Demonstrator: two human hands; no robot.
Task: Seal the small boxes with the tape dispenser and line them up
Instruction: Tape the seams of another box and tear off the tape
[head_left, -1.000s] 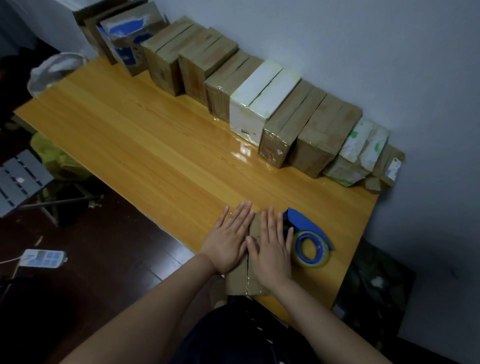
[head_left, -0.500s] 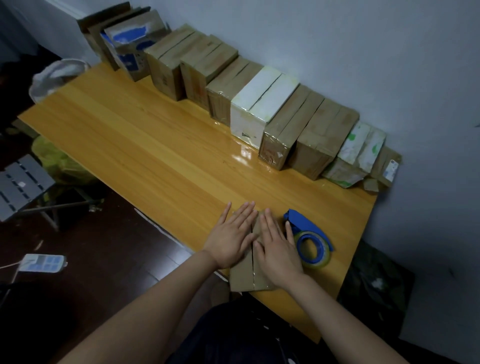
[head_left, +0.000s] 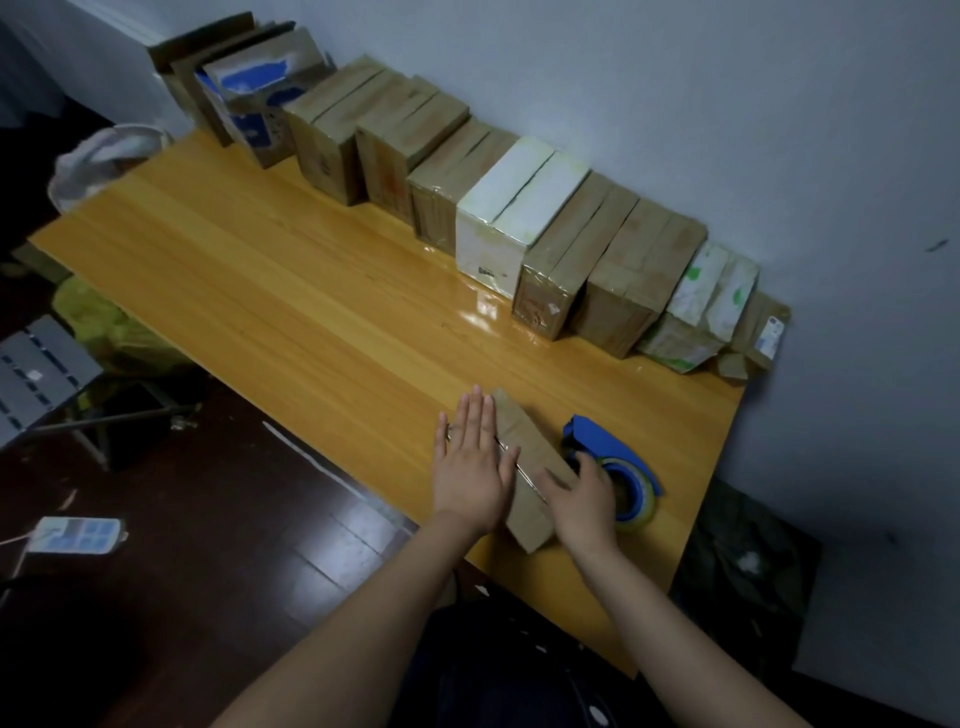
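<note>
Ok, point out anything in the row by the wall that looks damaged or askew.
The green-and-white box near the row's right end looks crushed, its lower front crumpled. A small cardboard piece lies loose beside it.

left hand: laid flat, palm down, fingers held straight and close together, pressed on the small box | right hand: held palm down, thumb spread over the box, fingers bent against the tape dispenser, grip not discernible | forearms: bare, both stretched forward
</note>
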